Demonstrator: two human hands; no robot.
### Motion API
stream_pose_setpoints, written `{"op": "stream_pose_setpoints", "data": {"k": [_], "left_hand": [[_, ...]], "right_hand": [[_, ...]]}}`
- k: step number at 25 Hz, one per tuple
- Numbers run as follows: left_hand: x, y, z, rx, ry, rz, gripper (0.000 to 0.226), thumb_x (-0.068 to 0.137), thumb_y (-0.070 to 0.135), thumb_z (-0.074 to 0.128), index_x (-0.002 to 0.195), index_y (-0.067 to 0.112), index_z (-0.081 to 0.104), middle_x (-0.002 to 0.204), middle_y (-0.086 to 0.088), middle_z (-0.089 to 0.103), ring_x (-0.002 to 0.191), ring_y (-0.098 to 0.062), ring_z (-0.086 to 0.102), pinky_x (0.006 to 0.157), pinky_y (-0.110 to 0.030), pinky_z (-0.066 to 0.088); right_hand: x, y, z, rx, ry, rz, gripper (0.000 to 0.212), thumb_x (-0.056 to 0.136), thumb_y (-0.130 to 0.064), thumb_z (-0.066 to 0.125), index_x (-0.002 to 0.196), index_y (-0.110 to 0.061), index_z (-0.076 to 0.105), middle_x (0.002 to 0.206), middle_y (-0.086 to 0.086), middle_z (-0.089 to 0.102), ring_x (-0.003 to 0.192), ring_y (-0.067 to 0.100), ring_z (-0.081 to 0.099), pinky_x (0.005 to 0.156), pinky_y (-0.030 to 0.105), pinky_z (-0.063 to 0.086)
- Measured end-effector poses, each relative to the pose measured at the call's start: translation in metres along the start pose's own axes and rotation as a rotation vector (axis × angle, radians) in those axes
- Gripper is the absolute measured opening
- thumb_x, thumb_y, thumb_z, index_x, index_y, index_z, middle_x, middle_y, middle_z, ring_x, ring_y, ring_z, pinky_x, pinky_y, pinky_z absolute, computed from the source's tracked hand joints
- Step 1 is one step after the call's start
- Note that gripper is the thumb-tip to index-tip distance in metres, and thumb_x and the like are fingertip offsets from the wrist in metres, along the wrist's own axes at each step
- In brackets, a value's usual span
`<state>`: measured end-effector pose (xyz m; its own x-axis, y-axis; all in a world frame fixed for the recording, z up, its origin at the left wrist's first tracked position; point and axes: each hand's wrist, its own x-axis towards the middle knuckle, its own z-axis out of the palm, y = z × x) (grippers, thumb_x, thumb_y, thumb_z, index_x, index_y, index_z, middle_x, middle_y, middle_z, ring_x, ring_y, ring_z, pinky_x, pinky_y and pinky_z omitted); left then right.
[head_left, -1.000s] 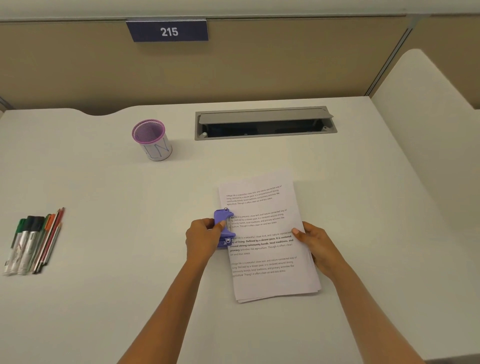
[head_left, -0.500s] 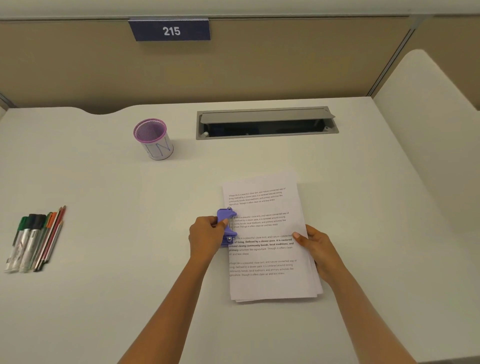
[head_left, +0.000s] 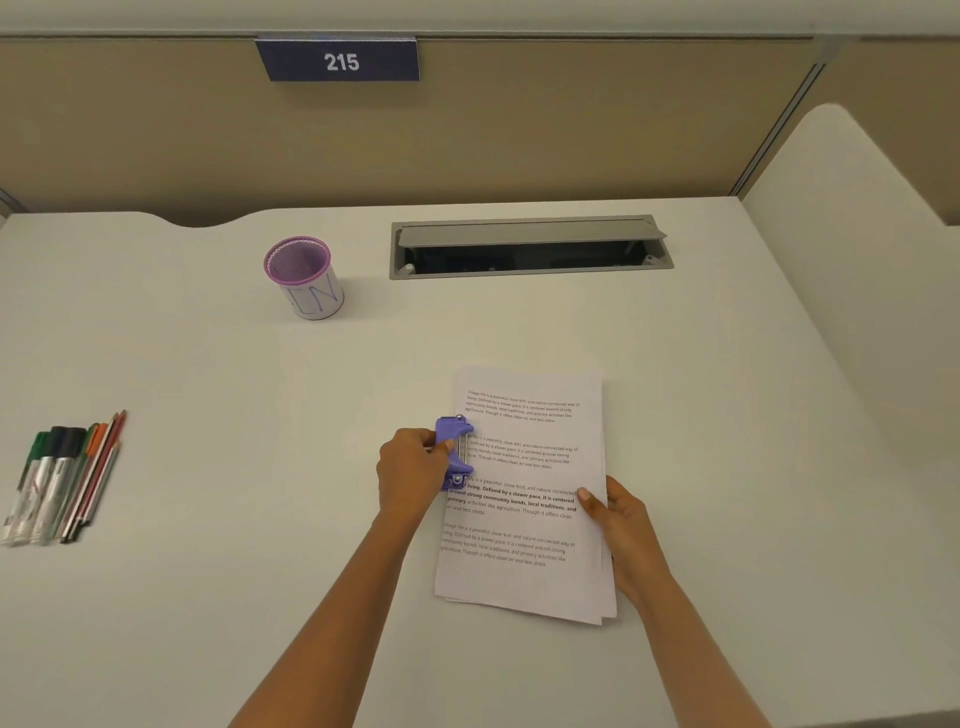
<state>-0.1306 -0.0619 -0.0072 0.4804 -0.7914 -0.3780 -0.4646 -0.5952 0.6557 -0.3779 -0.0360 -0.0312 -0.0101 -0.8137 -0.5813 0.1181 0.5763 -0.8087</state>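
A white tabletop (head_left: 208, 597) fills my feed. Behind it is a beige panel with a dark sign (head_left: 340, 61) that reads 215. At the far left edge, a row of markers and pencils (head_left: 57, 478) lies side by side, pointing away from me. Further in, towards the back, a purple mesh cup (head_left: 306, 280) stands upright. Near the middle, the left hand (head_left: 410, 475) grips a purple hole punch (head_left: 454, 452), fingers curled round its outer side and thumb against it. The punch sits over the left edge of a stack of printed paper (head_left: 524, 582), which lies flat on the tabletop. Behind the stack, an open grey cable hatch (head_left: 530, 247) is set into the surface. The right hand (head_left: 621, 525) holds the stack's right edge, thumb on the top sheet and the other fingers out of sight. A white side panel (head_left: 852, 291) rises at the far right.
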Motion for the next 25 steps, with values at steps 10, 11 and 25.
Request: {"op": "stream_pose_setpoints", "data": {"k": [10, 11, 25], "left_hand": [[-0.004, -0.006, 0.001, -0.068, 0.015, 0.02, 0.029, 0.088, 0.027, 0.064, 0.113, 0.014, 0.068, 0.109, -0.003, 0.072, 0.075, -0.015, 0.057, 0.07, -0.025, 0.039], [-0.004, -0.007, 0.001, -0.075, 0.017, 0.026, 0.029, 0.088, 0.027, 0.064, 0.114, 0.014, 0.068, 0.11, -0.003, 0.072, 0.076, -0.014, 0.057, 0.07, -0.024, 0.039], [-0.006, -0.007, 0.001, -0.078, 0.008, 0.047, 0.03, 0.089, 0.026, 0.063, 0.117, 0.018, 0.067, 0.107, -0.001, 0.073, 0.072, -0.014, 0.059, 0.061, -0.02, 0.038]], "right_hand": [[-0.006, -0.011, 0.015, -0.484, 0.293, -0.165, 0.038, 0.09, -0.017, 0.066, 0.128, -0.015, 0.06, 0.092, -0.006, 0.062, 0.078, 0.008, 0.061, 0.064, 0.018, 0.043], [-0.006, -0.012, 0.015, -0.52, 0.308, -0.173, 0.037, 0.09, -0.014, 0.066, 0.126, -0.014, 0.062, 0.09, -0.006, 0.061, 0.077, 0.01, 0.06, 0.064, 0.018, 0.043], [0.0, -0.021, 0.006, -0.704, 0.327, -0.177, 0.033, 0.094, -0.011, 0.059, 0.126, -0.008, 0.064, 0.11, 0.013, 0.072, 0.088, 0.017, 0.059, 0.082, 0.025, 0.045]]}}
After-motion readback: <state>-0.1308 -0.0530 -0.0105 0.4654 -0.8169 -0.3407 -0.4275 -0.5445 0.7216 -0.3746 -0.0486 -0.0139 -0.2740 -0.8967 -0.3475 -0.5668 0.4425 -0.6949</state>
